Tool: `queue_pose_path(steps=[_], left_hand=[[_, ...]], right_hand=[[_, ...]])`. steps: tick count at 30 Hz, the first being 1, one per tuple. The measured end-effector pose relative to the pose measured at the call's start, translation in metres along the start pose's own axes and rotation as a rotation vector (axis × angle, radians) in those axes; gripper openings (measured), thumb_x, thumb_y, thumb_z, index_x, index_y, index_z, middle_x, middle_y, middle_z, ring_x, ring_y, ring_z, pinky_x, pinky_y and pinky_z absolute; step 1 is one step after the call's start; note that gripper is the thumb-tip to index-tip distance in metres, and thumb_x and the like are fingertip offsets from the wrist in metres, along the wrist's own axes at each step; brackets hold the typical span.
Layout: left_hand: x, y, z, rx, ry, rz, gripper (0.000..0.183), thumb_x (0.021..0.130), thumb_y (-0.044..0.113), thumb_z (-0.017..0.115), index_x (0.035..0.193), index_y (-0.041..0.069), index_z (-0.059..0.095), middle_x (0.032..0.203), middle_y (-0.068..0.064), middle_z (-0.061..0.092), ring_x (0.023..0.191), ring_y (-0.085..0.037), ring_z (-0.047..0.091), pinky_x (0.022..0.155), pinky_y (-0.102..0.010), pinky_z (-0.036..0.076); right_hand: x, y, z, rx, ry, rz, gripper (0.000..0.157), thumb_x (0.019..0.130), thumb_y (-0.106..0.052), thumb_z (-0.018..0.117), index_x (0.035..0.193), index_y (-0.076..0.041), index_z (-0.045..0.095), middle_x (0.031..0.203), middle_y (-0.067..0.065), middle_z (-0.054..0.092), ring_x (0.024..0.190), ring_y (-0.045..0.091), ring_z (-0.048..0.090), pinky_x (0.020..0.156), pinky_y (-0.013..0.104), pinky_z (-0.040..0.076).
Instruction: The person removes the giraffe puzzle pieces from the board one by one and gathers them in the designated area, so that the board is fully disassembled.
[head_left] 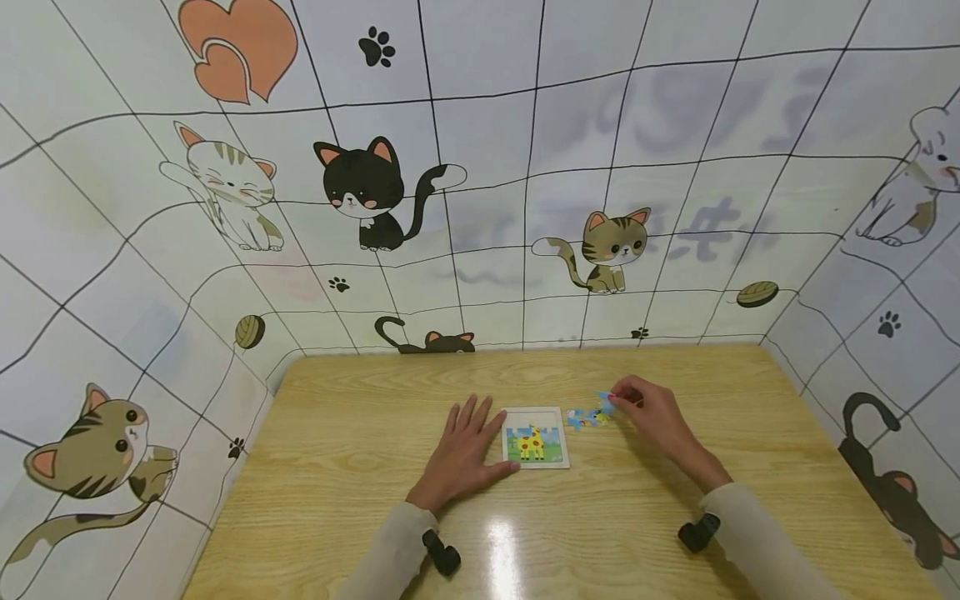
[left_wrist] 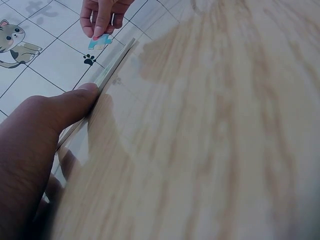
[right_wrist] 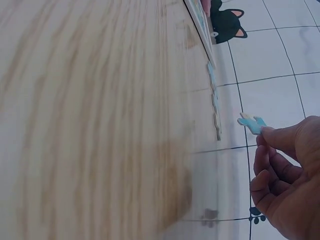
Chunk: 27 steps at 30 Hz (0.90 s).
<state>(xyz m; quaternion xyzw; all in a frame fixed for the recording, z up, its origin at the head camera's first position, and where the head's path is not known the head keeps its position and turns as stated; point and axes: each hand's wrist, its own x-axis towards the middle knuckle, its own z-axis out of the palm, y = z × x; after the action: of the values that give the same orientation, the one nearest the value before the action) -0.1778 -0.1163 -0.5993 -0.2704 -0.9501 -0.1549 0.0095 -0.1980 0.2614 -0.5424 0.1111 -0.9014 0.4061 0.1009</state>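
Note:
A white puzzle frame point(head_left: 564, 446) lies on the table, its lower part filled with a yellow giraffe picture point(head_left: 532, 444) and its top strip bare. My left hand point(head_left: 467, 454) rests spread beside it, thumb and fingertips at its left edge; the left wrist view shows the thumb point(left_wrist: 75, 105) against the frame's side. Between thumb and index finger, my right hand point(head_left: 660, 417) pinches a light-blue puzzle piece point(right_wrist: 254, 123), raised off the table. Loose puzzle pieces point(head_left: 581, 418) lie right of the frame, just under the held one.
The wooden table point(head_left: 337, 475) is enclosed at the back and sides by a white gridded covering point(head_left: 495, 208) printed with cartoon cats. Black wrist cameras point(head_left: 442, 553) sit on both sleeves. A light reflection shows on the table near the front.

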Motion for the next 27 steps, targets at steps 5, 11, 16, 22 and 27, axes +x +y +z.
queue_pose_path(steps=[5,11,16,22,27], left_hand=[[0.000,0.001,0.000,0.001,-0.006,0.003,0.100,0.098,0.086,0.047,0.175,0.024,0.035,0.185,-0.008,0.014,0.172,-0.032,0.003,0.137,-0.057,0.001],[0.000,0.003,-0.003,0.003,0.000,0.009,0.098,0.099,0.083,0.049,0.174,0.022,0.037,0.184,-0.011,0.018,0.171,-0.035,0.008,0.137,-0.060,0.004],[0.000,0.005,-0.005,0.003,-0.004,0.006,0.097,0.099,0.082,0.050,0.174,0.022,0.037,0.184,-0.012,0.019,0.171,-0.035,0.008,0.137,-0.060,0.005],[0.000,0.006,-0.007,-0.006,-0.003,0.008,0.097,0.099,0.081,0.052,0.174,0.021,0.038,0.184,-0.012,0.019,0.171,-0.035,0.008,0.136,-0.060,0.005],[-0.001,0.005,-0.006,-0.001,0.003,0.013,0.097,0.099,0.082,0.051,0.174,0.020,0.038,0.184,-0.012,0.020,0.171,-0.037,0.010,0.136,-0.062,0.007]], right_hand=[[-0.004,0.004,-0.005,-0.007,0.006,0.017,0.004,0.104,-0.008,0.077,0.108,-0.007,0.076,0.096,0.004,0.077,0.086,0.016,0.070,0.073,0.024,0.056],[-0.004,0.010,-0.012,0.001,-0.009,0.059,0.007,0.105,-0.013,0.077,0.109,-0.006,0.078,0.098,0.005,0.078,0.087,0.019,0.069,0.073,0.024,0.055],[-0.003,0.016,-0.016,-0.004,-0.042,0.071,0.007,0.104,-0.011,0.078,0.109,-0.005,0.079,0.100,0.006,0.079,0.090,0.020,0.071,0.074,0.024,0.056],[-0.003,0.022,-0.019,-0.026,-0.076,0.077,0.006,0.103,-0.008,0.079,0.108,-0.004,0.079,0.101,0.007,0.079,0.090,0.019,0.070,0.075,0.027,0.056],[-0.004,0.024,-0.017,-0.023,-0.108,0.097,0.007,0.104,-0.011,0.078,0.107,-0.005,0.080,0.101,0.006,0.078,0.091,0.018,0.068,0.077,0.028,0.056]])
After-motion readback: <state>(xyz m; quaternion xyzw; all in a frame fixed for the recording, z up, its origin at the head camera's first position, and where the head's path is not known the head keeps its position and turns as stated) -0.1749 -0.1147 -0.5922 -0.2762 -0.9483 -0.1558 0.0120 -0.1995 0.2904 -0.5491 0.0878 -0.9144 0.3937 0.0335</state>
